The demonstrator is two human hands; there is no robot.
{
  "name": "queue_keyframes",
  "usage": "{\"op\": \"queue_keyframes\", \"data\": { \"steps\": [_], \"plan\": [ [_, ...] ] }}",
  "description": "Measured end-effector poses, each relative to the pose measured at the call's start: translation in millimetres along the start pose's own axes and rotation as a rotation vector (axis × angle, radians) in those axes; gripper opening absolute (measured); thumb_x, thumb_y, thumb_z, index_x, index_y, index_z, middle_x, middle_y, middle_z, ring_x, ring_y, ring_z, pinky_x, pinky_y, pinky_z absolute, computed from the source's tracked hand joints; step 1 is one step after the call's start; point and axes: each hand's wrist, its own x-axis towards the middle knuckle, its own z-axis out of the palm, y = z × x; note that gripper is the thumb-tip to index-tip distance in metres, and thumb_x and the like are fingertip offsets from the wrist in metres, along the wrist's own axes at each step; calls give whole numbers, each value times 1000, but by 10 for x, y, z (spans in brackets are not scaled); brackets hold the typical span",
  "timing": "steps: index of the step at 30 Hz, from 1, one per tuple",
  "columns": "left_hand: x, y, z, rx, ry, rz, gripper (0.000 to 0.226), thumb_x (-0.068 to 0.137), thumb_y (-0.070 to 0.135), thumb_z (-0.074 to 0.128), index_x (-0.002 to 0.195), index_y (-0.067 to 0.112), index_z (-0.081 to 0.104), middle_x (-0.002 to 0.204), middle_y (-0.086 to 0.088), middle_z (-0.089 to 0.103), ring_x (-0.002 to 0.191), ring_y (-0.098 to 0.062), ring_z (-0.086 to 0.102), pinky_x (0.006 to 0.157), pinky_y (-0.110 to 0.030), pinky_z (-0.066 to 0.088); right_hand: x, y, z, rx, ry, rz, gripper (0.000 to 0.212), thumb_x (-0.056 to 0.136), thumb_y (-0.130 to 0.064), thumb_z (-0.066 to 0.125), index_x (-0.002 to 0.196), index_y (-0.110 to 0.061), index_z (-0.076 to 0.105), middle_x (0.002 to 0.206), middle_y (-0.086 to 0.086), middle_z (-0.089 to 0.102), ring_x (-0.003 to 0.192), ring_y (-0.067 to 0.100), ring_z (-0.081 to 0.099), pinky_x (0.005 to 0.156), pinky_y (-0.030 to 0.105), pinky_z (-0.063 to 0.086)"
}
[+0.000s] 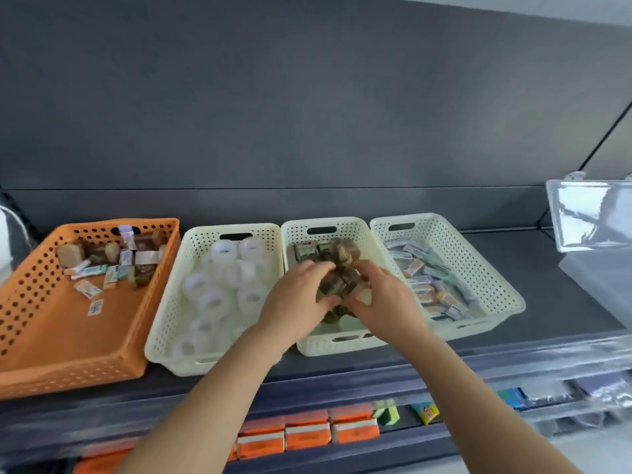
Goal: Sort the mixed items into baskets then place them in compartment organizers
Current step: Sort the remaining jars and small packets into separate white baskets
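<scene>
Orange basket [41,336], left of frame: leftover mixed items [113,261] bunched at its far end, apparently still unsorted.
Second basket [164,302]: clear tape rolls [219,295] only.
Third basket [342,347], centre: brown packets [342,289]; left hand [294,299] and right hand [383,295] clasp the heap from both sides, probably to lift it whole.
Fourth basket [496,285]: small flat boxes [431,282].
Clear organizer [588,220], right edge: seemingly open, waiting.

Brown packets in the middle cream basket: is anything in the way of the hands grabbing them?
No, nothing visible. The left hand and right hand both grip the brown packets inside the middle cream basket.
</scene>
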Motion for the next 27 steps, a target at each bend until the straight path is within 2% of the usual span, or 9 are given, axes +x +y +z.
{"op": "queue_keyframes", "data": {
  "steps": [5,6,9,13,16,20,24,27],
  "plan": [
    [-28,78,207,227,-134,36,53,88,43,61,138,30,48,123,7,53,123,-17,39,99,-37,43,-26,230,-79,-148,-157,-38,37,85,-22,58,122,-18,59,126,1,58,108,25,58,88,33,47],
    [-32,76,218,267,-142,44,49,89,40,61,137,32,50,120,7,53,120,-16,39,98,-35,42,-23,249,-73,-166,-170,-44,30,86,-21,56,116,-16,62,124,1,59,106,25,59,88,34,49],
    [-32,85,215,331,-145,51,46,91,28,62,135,35,51,112,7,52,111,-14,41,90,-31,43,13,268,-60,-223,-241,-34,17,92,-21,48,94,-14,63,96,3,63,93,26,61,78,37,53],
    [-53,129,173,349,-175,37,48,90,39,60,137,34,49,111,6,51,107,-14,43,86,-30,42,65,270,-57,-264,-244,-69,15,91,-20,50,87,-11,61,93,7,61,91,25,57,74,32,49],
    [-93,152,136,353,-189,40,45,94,40,53,138,33,48,116,4,53,110,-16,44,87,-32,44,71,271,-39,-262,-246,-97,15,90,-23,51,93,-11,61,97,6,59,97,24,52,77,33,47],
    [-145,147,27,323,-168,35,36,97,31,51,133,29,55,116,4,53,110,-16,46,88,-33,46,66,200,-23,-192,-191,-130,36,88,-16,49,123,-20,59,111,4,61,106,25,52,85,35,49],
    [-201,35,-222,403,-127,18,28,95,28,53,121,22,62,108,3,56,105,-18,48,86,-36,47,127,14,7,-185,-108,-183,30,86,-16,50,113,-18,64,107,4,64,102,25,56,80,34,51],
    [-279,-116,-437,491,-89,-26,22,95,25,51,113,20,64,104,2,57,103,-18,50,83,-33,45,163,-190,48,-148,-84,-237,31,85,-17,54,114,-23,63,99,3,64,93,24,59,75,35,52]
  ]
}}
